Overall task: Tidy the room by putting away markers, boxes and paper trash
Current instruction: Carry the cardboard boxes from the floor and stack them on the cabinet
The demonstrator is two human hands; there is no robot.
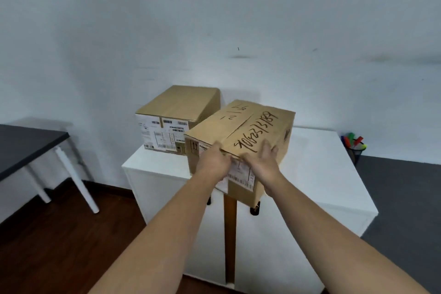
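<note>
Head view is showing both hands, left hand and right hand, grasping the centre-frame box hand-marked with partly legible digits, its near-face letters reading "COMO".

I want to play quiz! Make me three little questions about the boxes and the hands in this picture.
1. True or false: both hands are on the box with handwriting.
2. How many cardboard boxes sit on the white cabinet?
3. Where is the cup of markers? A) on the dark table B) on the floor right of the cabinet C) on a box

Key:
1. True: left hand and right hand grip its near edge.
2. Two; the other is the labelled box behind.
3. B
</note>
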